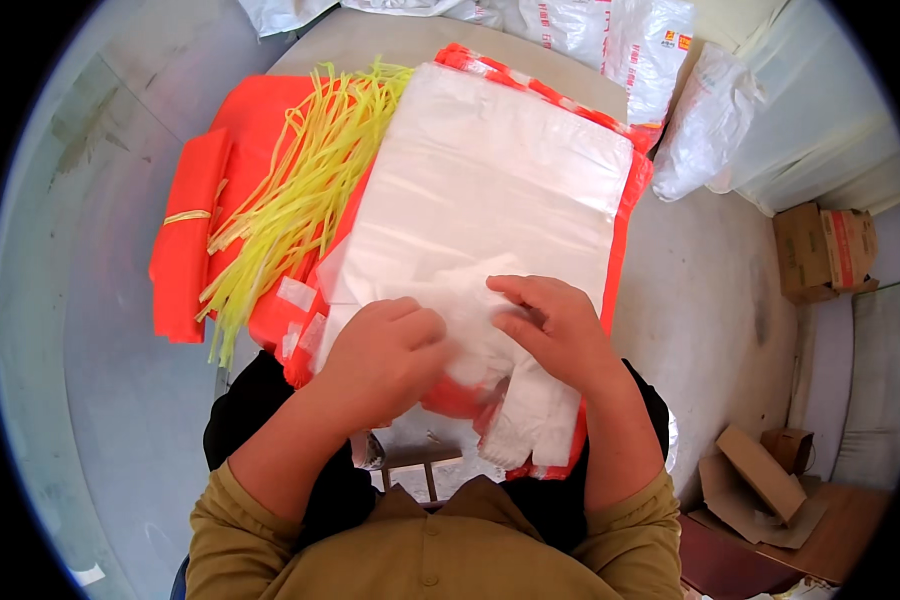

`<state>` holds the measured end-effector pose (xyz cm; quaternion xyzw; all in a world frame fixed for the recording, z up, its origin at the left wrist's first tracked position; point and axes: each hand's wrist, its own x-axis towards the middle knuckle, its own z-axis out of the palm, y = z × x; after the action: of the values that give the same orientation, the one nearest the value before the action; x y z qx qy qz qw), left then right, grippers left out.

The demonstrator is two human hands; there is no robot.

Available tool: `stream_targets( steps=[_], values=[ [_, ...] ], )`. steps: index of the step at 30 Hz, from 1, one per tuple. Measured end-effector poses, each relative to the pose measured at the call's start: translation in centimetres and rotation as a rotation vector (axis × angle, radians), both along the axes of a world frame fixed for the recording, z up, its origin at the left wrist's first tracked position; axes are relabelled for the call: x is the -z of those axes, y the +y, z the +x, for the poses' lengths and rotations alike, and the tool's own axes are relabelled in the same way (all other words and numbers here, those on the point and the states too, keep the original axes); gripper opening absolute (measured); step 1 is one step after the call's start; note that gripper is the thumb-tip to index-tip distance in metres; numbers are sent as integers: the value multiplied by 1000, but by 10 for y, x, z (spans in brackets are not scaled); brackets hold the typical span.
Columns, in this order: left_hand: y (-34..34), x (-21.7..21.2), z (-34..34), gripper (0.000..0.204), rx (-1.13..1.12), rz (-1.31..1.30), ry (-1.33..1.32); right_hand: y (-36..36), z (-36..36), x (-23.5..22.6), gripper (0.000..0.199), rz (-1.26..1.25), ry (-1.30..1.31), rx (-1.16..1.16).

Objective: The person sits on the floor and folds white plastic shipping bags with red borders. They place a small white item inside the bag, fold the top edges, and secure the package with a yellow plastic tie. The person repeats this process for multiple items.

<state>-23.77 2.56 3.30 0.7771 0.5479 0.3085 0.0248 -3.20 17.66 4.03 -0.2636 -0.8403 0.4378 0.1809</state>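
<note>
A stack of thin white plastic bags [490,170] lies flat in front of me, with red plastic showing along its edges. At its near end, the top white bag's film is gathered and crumpled between my hands. My left hand [385,360] is closed at this crumpled film, its fingers curled and slightly blurred, the fingertips hidden. On the other side, my right hand [560,330] hovers over the film with thumb and index finger apart. Below it, a white bag handle [532,415] hangs toward my lap over red plastic.
Left of the stack, a bundle of yellow-green plastic ties [315,180] lies across red bags [255,115]. Beside it is a rolled red bundle [185,250] with a tie round it. White packed sacks [710,120] stand at the back right. Cardboard boxes [820,250] are at the right.
</note>
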Motion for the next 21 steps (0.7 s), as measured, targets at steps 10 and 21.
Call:
stream_targets(
  steps=[10,21],
  values=[
    [7,-3,10,29,-66,80,-42,3,-18,-2,27,395,118,-133],
    [16,3,7,20,-97,-36,-219,1,-11,-1,19,441,203,-21]
  ],
)
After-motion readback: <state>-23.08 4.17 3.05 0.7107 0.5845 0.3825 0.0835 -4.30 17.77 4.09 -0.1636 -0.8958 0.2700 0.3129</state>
